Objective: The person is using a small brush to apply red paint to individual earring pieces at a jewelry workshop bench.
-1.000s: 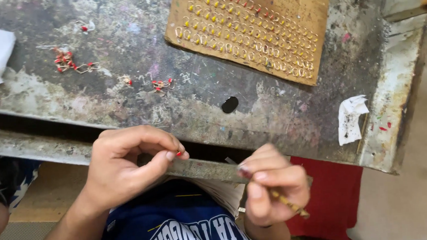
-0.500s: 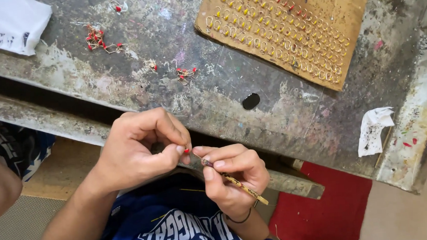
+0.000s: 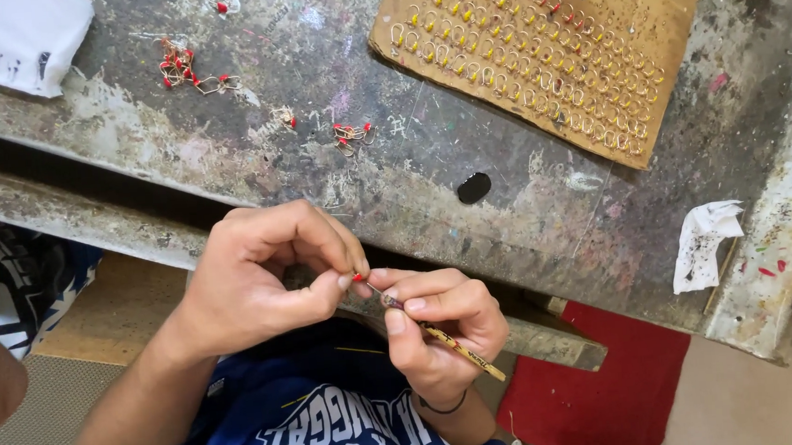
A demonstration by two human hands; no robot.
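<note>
**Small wire hook with a red bead, pinched between two hands at the worktop edge**

Lower centre of the frame: the left hand (image 3: 253, 282) has its grip pressed together, thumb and forefinger pinching a tiny wire hook (image 3: 361, 280) tipped with a red bead. The right hand (image 3: 443, 325) has its grip closed around a thin striped tool (image 3: 449, 343), held like a pencil, its point touching the hook. Judged by its size, the hook is very light, springy and easily bent or dropped; the bead looks smooth and likely slippery, so the wire shank just beside the bead seems the surer place to pinch. Above, on the stained worktop (image 3: 504, 197), loose hooks with red beads (image 3: 190, 70) lie at upper left, and a cardboard sheet (image 3: 667, 13) at upper right carries rows of hooks. A crumpled paper scrap (image 3: 704, 240) lies at right
</note>
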